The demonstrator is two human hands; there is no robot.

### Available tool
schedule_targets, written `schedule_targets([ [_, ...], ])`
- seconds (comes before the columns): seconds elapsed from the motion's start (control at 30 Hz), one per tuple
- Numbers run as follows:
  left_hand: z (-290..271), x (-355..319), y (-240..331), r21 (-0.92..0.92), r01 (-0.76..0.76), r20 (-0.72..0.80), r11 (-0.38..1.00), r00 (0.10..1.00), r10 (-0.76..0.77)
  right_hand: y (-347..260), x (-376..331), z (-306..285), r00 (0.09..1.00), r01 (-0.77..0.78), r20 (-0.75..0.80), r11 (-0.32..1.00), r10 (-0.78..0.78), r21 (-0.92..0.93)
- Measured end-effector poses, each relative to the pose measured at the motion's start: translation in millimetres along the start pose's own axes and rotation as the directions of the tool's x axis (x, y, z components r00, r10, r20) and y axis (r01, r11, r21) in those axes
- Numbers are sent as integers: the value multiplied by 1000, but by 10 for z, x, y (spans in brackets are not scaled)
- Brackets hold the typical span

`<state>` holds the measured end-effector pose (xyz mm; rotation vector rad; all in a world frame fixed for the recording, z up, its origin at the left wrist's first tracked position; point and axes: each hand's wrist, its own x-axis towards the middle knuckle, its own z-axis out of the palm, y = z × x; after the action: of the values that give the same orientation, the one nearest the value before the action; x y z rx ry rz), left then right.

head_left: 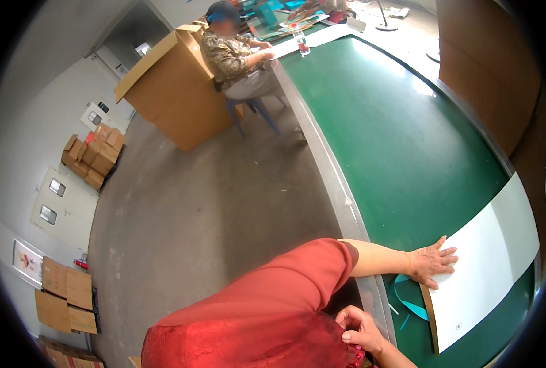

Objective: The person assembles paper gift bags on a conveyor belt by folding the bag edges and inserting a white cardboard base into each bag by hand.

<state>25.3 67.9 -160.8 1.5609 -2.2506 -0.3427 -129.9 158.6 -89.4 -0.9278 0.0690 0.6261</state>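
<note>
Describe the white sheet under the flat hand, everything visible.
The large white rectangular sheet, seemingly stiff card or board with a brown edge along its near side, lies flat on the green table at the near right end. The left hand rests palm-down on its left edge, fingers spread. A teal strip lies beside that edge.

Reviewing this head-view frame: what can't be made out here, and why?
- Flat white sheet: its far end is cut off by the dark fisheye rim.
- Left hand lies flat on the sheet; anything beneath the palm is hidden.
- Right hand: fingers curled against the red garment; whether they hold anything is unclear.
- Teal strip: too small to identify.
</note>
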Motion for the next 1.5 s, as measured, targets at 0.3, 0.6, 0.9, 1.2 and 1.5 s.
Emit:
schedule_targets([
  [0.3, -21, 9, -1, -9, 7, 15, 1000, 1000, -7, -264, 90, 324, 952, 304, -39, 952, -305, -34],
  [0.6, 17, -7, -22, -6, 10, 0, 1000, 1000, -10, 84, 6, 115, 963, 269, -77, 953, -260, 140],
  [0.9, 222, -6, -121, 52, -9, -78, 999, 997, 13, -76, -735, -418, 335, -441, -385, 218, -860, -871],
  [1.2, 46, 30, -18, 67, -2, 22, 998, 1000, 1, 274, -969, -1080, 251, -939, -825, 80, -507, -335],
  [1.5, -29, 142, 162, 319, 9, 115, 948, 992, -48, 223, -978, -1016, 242, -925, -818, 131, -522, -357],
])
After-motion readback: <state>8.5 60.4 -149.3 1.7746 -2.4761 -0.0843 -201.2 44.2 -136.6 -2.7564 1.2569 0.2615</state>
